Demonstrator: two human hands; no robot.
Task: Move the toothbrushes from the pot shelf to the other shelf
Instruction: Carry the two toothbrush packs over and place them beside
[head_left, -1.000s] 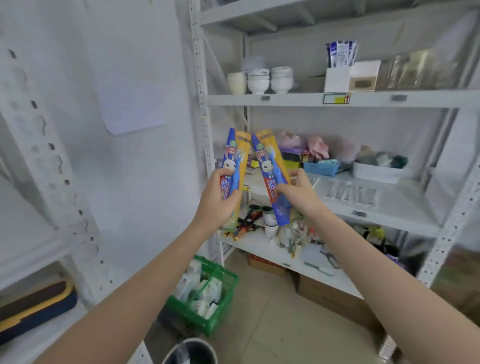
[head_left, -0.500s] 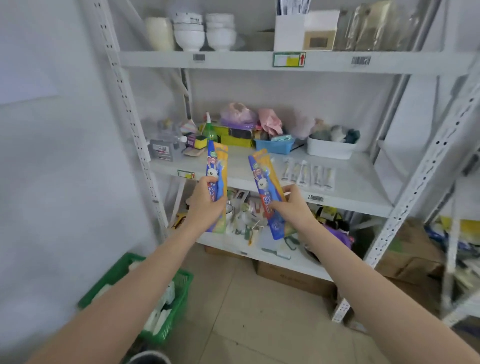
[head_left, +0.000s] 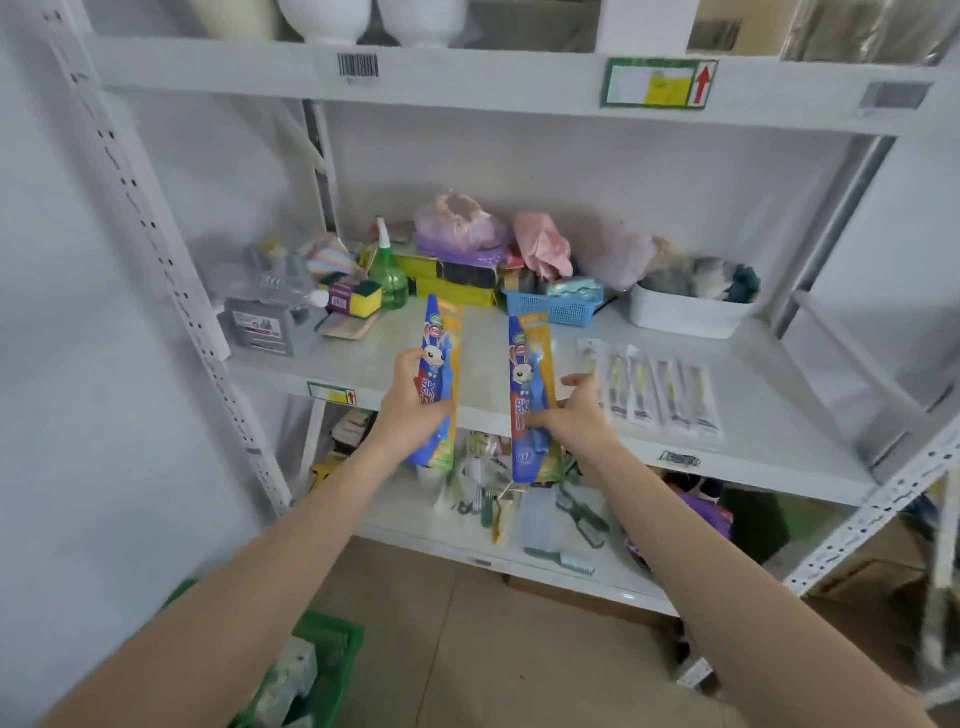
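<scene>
Two toothbrush packs, the left pack (head_left: 436, 384) and the right pack (head_left: 530, 400), both bright blue down one side and orange-yellow down the other, each with a white cartoon rabbit and red and white letters. Behind them, a white metal shelf (head_left: 753, 415) with a little green-edged yellow tag with a red arrow (head_left: 332, 393), a see-through green spray bottle (head_left: 387, 275), a blue basket with small holes (head_left: 558, 306), a white tub (head_left: 685, 314), a pink bag (head_left: 543, 244), a pale purple bag (head_left: 460, 226), and a row of clear wrapped toothbrushes with yellow and black bits (head_left: 654, 389). Down low, a green crate (head_left: 327, 654) on a light brown floor (head_left: 493, 649), and white bowls (head_left: 324, 18) up top.
</scene>
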